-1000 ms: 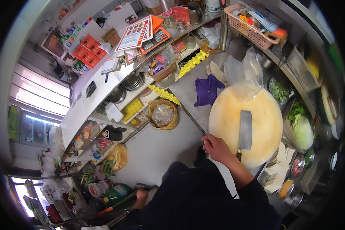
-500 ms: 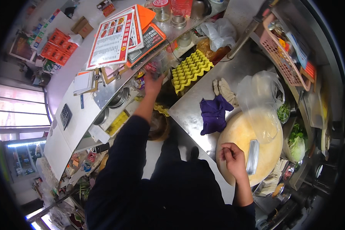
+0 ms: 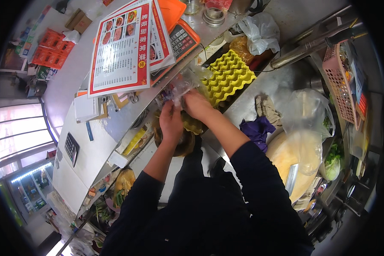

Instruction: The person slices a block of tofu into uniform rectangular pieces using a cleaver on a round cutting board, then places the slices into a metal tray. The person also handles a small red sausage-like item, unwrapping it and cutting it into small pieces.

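Observation:
My two hands meet at a crumpled clear plastic bag point(image 3: 186, 86) on the shelf under the counter's edge. Something dark and purplish shows inside or behind it, too blurred to name. My left hand point(image 3: 171, 121) has its fingers closed at the bag's near side. From the right, my right hand point(image 3: 197, 105) is curled on the same bag, its fingertips partly hidden by the film. Just right of the hands stands a stack of yellow egg trays point(image 3: 230, 77). A brown round container point(image 3: 181, 144), partly covered by my left arm, sits below them.
Laminated menus point(image 3: 121, 51) and an orange-edged device with keys point(image 3: 183, 40) lie on the white counter point(image 3: 68, 170). At right, a steel worktop bears a purple cloth point(image 3: 257, 131), a glove-like beige cloth point(image 3: 266, 109), a round chopping board point(image 3: 281, 151) and a cleaver point(image 3: 291, 179).
My right hand has left the chopping board and crossed left to the plastic bag. My left hand has stayed at the shelf, now closed on the bag's near side. The view has shifted.

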A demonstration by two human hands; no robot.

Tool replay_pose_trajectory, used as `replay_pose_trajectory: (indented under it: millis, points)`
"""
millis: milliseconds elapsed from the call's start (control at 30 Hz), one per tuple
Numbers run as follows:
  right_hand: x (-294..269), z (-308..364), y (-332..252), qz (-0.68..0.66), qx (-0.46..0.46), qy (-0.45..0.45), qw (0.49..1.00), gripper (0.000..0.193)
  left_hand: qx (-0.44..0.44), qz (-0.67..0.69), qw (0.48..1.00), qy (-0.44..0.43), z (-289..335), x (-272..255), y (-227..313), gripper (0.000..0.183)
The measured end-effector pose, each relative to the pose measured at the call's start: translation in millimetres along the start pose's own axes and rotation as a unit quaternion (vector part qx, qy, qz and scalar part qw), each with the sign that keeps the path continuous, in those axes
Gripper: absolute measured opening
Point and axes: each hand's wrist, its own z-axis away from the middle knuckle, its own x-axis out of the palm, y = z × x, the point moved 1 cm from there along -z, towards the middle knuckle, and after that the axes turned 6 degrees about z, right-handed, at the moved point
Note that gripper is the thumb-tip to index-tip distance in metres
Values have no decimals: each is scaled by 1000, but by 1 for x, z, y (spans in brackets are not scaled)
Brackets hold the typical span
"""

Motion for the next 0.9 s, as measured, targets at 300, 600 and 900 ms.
replay_pose_trajectory:
  millis: [300,600,900]
  points:
    - [29,-31,10,-192,-79,19,978,39,276,-164,939,-119,12,-3,21,27]
    - [90,7,1,-226,83,93,966,48,75,-224,971,35,-60,-61,-68,33]
    - [92,-10,26,-277,24,192,941,38,118,-282,944,-124,-61,-26,-42,16]
